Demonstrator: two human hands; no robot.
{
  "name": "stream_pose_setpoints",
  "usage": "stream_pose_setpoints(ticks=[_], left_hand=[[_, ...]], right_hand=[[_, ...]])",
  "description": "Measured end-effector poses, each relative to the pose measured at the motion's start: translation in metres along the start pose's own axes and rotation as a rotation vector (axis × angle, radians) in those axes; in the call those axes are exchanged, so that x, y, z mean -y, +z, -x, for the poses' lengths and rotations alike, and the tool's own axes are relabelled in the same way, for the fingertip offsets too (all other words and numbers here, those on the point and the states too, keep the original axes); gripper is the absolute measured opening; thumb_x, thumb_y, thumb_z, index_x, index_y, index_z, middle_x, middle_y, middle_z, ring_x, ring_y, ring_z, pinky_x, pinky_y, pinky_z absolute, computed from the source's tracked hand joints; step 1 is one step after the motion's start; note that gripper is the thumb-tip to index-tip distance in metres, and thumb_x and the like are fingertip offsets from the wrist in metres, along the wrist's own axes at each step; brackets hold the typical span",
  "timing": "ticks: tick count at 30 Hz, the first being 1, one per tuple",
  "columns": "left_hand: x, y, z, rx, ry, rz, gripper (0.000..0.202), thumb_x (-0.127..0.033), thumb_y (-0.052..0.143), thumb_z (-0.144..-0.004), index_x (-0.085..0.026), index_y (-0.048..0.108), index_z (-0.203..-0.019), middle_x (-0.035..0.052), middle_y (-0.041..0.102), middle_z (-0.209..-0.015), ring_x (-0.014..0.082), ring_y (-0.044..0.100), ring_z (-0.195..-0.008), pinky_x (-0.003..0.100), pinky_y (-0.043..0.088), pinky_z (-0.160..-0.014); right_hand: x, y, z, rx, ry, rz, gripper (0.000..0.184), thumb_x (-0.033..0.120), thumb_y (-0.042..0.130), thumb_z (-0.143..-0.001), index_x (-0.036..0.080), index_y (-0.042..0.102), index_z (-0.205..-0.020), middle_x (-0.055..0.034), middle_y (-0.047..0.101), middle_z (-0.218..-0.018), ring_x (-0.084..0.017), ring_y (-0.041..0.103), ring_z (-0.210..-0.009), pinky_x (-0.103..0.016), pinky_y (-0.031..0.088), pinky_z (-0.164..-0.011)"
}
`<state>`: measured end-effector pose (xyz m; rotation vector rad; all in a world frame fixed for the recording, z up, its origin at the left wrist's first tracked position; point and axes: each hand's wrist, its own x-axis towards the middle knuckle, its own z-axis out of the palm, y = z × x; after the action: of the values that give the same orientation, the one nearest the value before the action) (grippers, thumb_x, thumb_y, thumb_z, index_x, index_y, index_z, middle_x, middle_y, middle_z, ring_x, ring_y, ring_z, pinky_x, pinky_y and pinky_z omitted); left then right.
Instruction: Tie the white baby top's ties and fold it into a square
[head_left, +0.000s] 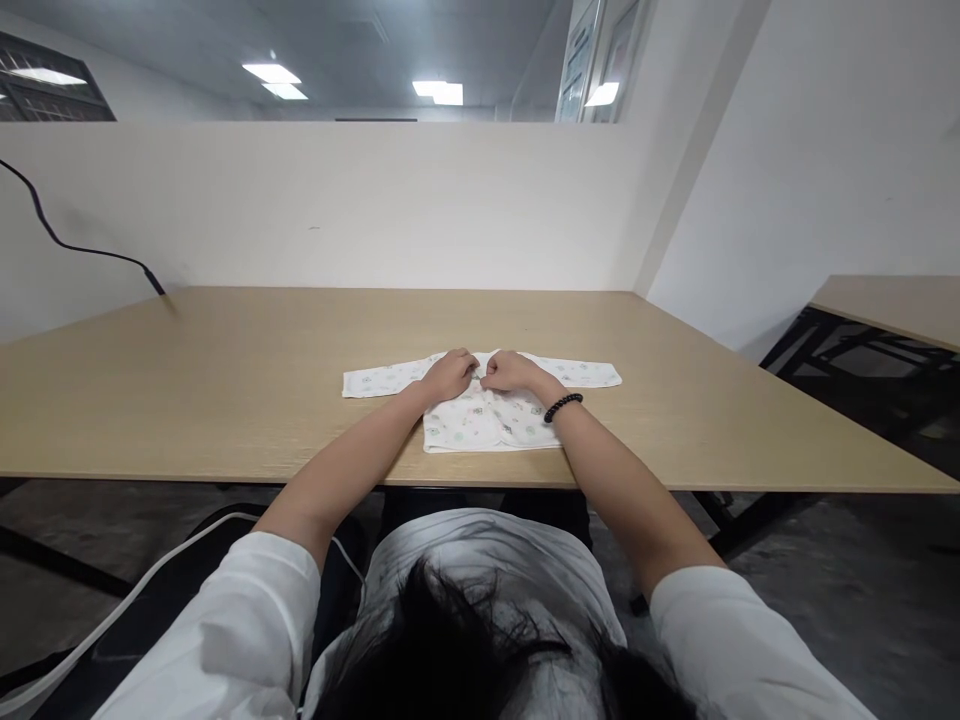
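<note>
Your left hand (452,375) and right hand (511,372) curl in at the far middle of that printed top (461,425) on the near side of the table (262,330), can't tell if they're pinching it, so imo work lightly, 2 sleeves (379,381) flat.

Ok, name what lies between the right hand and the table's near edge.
The lower part of the shirt, then a narrow strip of table, as the head view shows.
</note>
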<state>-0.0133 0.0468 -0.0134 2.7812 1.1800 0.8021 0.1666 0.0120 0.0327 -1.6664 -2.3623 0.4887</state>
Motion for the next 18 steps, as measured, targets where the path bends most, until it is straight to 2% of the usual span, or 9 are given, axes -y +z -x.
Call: stream_pose_setpoints(ticks=[4,9,18], left_hand=[[-0.007,-0.006,0.002,-0.056,0.033,0.07,0.024,-0.016,0.049,-0.081,-0.018,0.07,-0.094,0.0092,0.072,-0.097,0.0247,0.064,-0.094,0.035,0.05,-0.084],[-0.018,-0.009,0.006,0.054,-0.012,0.189,0.014,-0.022,0.057,-0.078,-0.019,0.071,-0.079,0.0037,0.072,-0.078,0.02,0.063,-0.072,0.029,0.045,-0.065],[-0.007,-0.007,0.002,0.151,-0.115,0.482,0.02,-0.035,0.069,-0.076,-0.017,0.075,-0.079,0.0042,0.072,-0.077,0.016,0.061,-0.067,0.026,0.045,-0.062]], right_hand=[[-0.014,-0.005,-0.006,0.067,0.032,-0.176,0.016,0.019,0.059,-0.069,0.019,0.052,-0.055,0.0,0.054,-0.049,-0.012,0.048,-0.05,-0.024,0.035,-0.051],[-0.026,-0.01,-0.011,0.12,0.092,-0.319,0.018,0.016,0.062,-0.071,0.017,0.054,-0.055,-0.0014,0.056,-0.052,-0.011,0.047,-0.048,-0.023,0.037,-0.048],[-0.027,-0.012,-0.009,0.166,0.107,-0.437,0.01,0.013,0.069,-0.068,0.015,0.063,-0.061,-0.0018,0.06,-0.057,-0.01,0.051,-0.052,-0.021,0.038,-0.047]])
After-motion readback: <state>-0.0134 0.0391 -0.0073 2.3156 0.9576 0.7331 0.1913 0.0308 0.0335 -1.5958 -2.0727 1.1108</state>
